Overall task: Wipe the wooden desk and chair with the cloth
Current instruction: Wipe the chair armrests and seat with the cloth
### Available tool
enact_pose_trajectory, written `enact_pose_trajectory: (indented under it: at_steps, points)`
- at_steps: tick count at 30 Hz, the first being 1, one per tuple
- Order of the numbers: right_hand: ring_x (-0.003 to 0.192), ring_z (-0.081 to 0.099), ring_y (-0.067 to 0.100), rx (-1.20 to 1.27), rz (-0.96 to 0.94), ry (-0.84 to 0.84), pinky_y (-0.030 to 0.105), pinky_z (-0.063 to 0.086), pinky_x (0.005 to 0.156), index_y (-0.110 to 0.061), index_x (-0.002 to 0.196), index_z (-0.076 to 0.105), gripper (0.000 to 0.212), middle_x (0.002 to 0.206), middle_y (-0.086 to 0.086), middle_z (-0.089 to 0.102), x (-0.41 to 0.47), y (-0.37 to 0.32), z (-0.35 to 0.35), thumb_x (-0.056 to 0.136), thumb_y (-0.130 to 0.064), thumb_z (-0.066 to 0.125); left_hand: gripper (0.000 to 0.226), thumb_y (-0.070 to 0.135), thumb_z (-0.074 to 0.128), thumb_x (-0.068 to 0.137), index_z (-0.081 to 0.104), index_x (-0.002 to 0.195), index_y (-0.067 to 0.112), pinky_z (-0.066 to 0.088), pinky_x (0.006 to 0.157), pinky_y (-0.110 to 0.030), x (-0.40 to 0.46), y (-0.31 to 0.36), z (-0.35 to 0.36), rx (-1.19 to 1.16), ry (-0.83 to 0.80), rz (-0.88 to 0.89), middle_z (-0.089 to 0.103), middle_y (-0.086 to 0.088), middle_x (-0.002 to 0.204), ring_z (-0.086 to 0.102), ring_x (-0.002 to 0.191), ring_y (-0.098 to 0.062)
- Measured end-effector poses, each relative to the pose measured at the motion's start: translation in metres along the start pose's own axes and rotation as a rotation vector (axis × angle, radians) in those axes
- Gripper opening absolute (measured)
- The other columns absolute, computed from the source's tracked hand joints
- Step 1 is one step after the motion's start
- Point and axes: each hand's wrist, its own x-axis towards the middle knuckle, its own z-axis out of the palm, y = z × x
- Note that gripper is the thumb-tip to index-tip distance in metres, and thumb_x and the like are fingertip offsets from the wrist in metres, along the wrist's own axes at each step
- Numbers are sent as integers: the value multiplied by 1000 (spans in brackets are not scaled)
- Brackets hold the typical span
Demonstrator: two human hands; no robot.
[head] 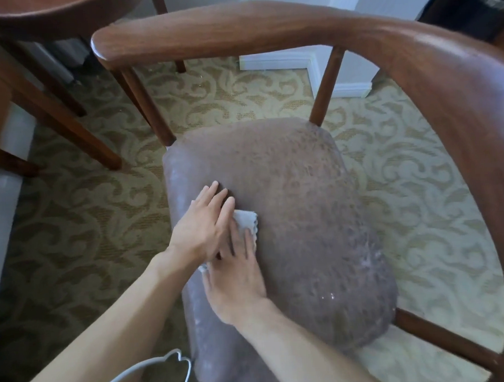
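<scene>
Lying on the left part of the seat [289,218], the white cloth [247,221] is mostly hidden under two hands, with only a scalloped edge showing to the right of the fingers and a small corner poking out near the left wrist. The left hand [206,224] rests flat on it, fingers straight and close together, their tips reaching past the cloth onto the seat. The right hand [236,277] lies flat just beside and partly under the left one, fingers extended over the cloth, pressing it down rather than gripping it. The padded seat is brownish and mottled and belongs to a wooden chair [447,78] whose curved rail wraps around the top and right. To the upper left stands the wooden desk [16,16], its legs on patterned carpet [83,214]. A white cord [176,362] loops at the bottom edge.
</scene>
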Motion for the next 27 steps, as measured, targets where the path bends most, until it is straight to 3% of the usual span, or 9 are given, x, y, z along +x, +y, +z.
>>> enact_pose_trajectory:
  at_steps: [3,6,10,13,19,22,27]
  points:
    - [155,-17,42,-53,-26,-102,56,-12,124,-3,161,5,68,169,24,3,-3,-22,-3,102,-27,29,49,18,24,103,49,135,-11,44,91,-81,-16,7,1,57,-115,-42,55,-39,139,42,136,-65]
    - [153,-26,36,-106,91,-159,55,-11,124,-10,160,-14,78,170,14,-17,-10,7,-12,105,-29,38,63,27,16,104,59,134,-8,41,99,-78,-25,24,10,182,-106,27,49,-31,151,34,145,-59]
    - [156,-18,31,-4,392,-140,53,-4,126,-30,161,-13,66,170,2,-22,-19,66,-29,108,-32,27,70,49,11,103,34,160,15,16,128,-52,-25,59,14,-16,-56,-108,19,-6,173,14,160,-28]
    - [156,-18,34,25,528,-165,54,-1,126,-29,161,-16,71,169,5,-24,-30,102,-37,108,-32,31,56,40,20,111,25,163,21,10,129,-44,-30,71,17,6,-124,-160,4,-1,175,3,161,-20]
    - [154,-22,38,86,683,-239,55,0,127,-26,158,-24,82,166,9,-30,-40,120,-53,106,-26,40,58,41,25,111,22,164,20,12,130,-42,-38,60,1,63,-204,-186,0,0,175,0,161,-18]
    - [155,-20,39,123,777,-219,55,1,127,-25,158,-24,85,166,10,-30,-44,120,-56,105,-25,42,59,42,25,110,18,165,20,11,130,-42,-31,54,-5,132,-232,-152,-4,-1,175,-3,161,-19]
    - [155,-15,40,237,1086,-139,55,5,126,-23,159,-21,80,167,13,-27,-49,131,-54,105,-25,38,60,45,27,110,14,165,24,9,130,-44,-5,54,-12,172,-266,-74,-8,2,175,-5,161,-20]
